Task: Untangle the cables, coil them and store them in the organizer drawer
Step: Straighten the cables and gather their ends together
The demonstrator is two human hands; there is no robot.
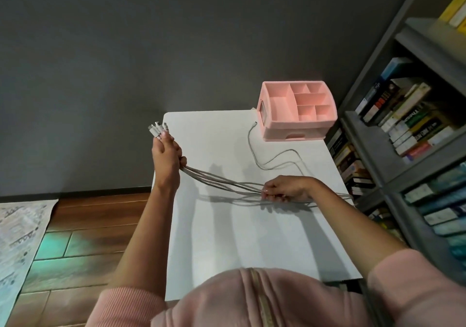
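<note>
The left arm reaches up over the left edge of the white table, and the left hand is clenched round a bundle of grey cables, their white plugs poking out above the fist. The right arm bends in low over the table, and the right hand pinches the same strands farther right. One loose strand snakes toward the pink organizer at the far right corner, whose drawer is closed.
</note>
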